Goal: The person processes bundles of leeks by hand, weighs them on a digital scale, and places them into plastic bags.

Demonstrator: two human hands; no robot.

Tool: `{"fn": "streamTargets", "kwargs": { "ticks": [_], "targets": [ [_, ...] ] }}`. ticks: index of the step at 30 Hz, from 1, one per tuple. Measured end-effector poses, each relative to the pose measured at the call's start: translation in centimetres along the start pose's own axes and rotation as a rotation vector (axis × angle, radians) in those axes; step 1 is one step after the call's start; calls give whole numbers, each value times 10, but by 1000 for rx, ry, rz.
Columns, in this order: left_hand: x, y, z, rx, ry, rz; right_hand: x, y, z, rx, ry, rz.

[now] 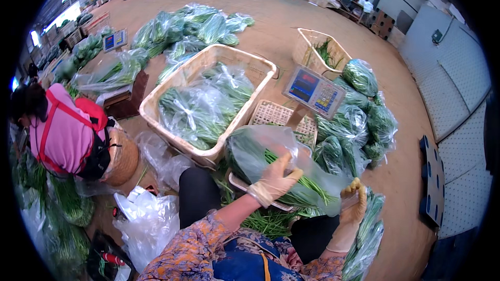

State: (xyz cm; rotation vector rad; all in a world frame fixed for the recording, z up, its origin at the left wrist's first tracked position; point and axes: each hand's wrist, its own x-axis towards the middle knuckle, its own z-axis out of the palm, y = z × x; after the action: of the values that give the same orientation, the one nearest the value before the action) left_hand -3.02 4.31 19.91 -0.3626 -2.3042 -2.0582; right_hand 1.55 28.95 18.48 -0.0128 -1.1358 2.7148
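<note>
A clear plastic bag [258,144] with long green stalks [312,187] in it lies over the tray of a weighing scale in front of me. My left hand [275,179], in a pale rubber glove, rests on the bag with thumb and fingers apart; whether it grips the film is unclear. My right hand [353,199], gloved too, has its fingers closed on the bag's edge at the right. The scale's display [314,91] stands just beyond the bag. Loose green stalks [269,222] lie below, between my knees.
A large plastic crate [146,111] with filled bags stands ahead. Filled bags [349,125] are heaped at the right, near a smaller crate [302,48]. Empty plastic bags [150,218] lie at the left. A person in a pink top [64,128] sits beyond them on a woven stool [123,158].
</note>
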Motion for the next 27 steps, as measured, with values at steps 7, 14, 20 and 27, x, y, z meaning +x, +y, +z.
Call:
{"fn": "streamTargets", "kwargs": {
  "ticks": [7, 14, 20, 27],
  "targets": [
    [2, -3, -9, 157, 24, -43, -7, 3, 6, 21, 43, 4],
    [7, -13, 3, -120, -164, -193, 0, 8, 11, -77, -137, 21],
    [-4, -11, 55, 285, -591, 836, -25, 16, 123, -1411, -570, -507],
    [-30, -18, 48, -1182, -904, -702, -26, -1, 94, -1242, -653, 94]
  ]
}}
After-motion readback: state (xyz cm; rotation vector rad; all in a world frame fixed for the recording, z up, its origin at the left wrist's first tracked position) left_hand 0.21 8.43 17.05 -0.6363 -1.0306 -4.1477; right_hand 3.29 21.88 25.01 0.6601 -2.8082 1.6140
